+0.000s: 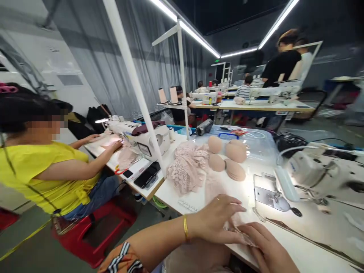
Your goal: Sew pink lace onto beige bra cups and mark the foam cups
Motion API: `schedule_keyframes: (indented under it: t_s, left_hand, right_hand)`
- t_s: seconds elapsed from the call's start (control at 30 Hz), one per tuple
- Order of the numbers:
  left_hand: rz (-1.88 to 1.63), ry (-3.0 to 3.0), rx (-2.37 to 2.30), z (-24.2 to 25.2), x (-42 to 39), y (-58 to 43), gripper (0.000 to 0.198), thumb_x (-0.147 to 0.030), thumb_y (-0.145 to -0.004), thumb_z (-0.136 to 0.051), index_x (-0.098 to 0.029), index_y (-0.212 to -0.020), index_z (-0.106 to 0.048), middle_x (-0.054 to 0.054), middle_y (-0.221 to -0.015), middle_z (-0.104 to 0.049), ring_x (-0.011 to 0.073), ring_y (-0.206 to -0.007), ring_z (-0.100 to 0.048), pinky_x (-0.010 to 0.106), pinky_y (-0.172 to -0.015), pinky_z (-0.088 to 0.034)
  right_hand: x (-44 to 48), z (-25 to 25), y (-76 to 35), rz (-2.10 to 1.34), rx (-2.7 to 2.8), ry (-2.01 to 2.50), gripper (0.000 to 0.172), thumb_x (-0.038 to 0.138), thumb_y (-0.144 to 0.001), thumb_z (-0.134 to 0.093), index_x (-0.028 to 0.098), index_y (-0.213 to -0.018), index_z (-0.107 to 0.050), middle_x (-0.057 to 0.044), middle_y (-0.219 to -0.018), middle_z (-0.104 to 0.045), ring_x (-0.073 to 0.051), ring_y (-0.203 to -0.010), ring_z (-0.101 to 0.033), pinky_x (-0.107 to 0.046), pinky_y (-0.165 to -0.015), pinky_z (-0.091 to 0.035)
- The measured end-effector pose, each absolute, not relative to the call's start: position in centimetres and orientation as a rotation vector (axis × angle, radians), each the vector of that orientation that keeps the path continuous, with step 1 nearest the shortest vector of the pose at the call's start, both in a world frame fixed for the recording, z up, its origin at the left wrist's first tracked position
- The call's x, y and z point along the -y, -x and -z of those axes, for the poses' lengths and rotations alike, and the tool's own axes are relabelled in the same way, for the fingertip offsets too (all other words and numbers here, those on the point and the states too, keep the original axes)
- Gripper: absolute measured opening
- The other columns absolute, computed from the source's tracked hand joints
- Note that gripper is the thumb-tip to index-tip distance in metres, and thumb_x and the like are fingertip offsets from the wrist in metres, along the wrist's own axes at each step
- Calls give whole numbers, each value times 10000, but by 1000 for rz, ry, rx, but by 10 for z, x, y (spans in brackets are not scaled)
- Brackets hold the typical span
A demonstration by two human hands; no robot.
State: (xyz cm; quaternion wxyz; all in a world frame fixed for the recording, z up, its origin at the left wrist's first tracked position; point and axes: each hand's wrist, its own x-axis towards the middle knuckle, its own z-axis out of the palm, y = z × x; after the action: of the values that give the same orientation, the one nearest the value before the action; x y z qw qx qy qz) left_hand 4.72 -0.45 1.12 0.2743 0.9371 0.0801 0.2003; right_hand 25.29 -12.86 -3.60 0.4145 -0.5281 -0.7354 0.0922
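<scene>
My left hand (217,220), with a gold bracelet on its wrist, pinches a piece of pale pink lace fabric (235,223) at the table's front edge. Close beside it, my right hand (265,242) has its fingers closed on the same fabric. Much of the piece is hidden by my fingers. More pink cloth hangs over my lap below. Beyond my hands lies a crumpled heap of pink lace (186,167). Stacks of beige foam bra cups (235,170) sit to the right of the heap. A clear ruler (187,206) rests near the table edge.
A sewing machine (313,170) with a lit lamp (287,184) stands at right. Behind the cups is a clear plastic bin lid (256,142). A white thread-stand pole (139,87) rises at left. A co-worker in yellow (57,170) sews at the adjoining table; phones (146,174) lie there.
</scene>
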Motion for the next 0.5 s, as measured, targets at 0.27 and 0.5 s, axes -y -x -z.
schedule_keyframes:
  t_s: [0.27,0.5]
  left_hand:
    - [-47,-2299,-428,-53,-30,-47,406,-518,-1044,-484,-192,-889,-670,57,-901,-668,224,-888,-599,337,-856,-456]
    - [-83,-1445,-409,-67,-28,-54,516,-638,-950,-645,-150,-1080,-750,21,-716,-687,154,-696,-599,279,-760,-448]
  right_hand:
    - [162,2,-313,71,1545,1756,292,300,-1054,-445,267,-1205,-693,-95,-1164,-748,-243,-1068,-726,-373,-913,-608]
    - [205,32,-425,479,1464,2086,513,558,-1035,-417,237,-905,-795,-135,-911,-803,-341,-802,-726,-514,-747,-591]
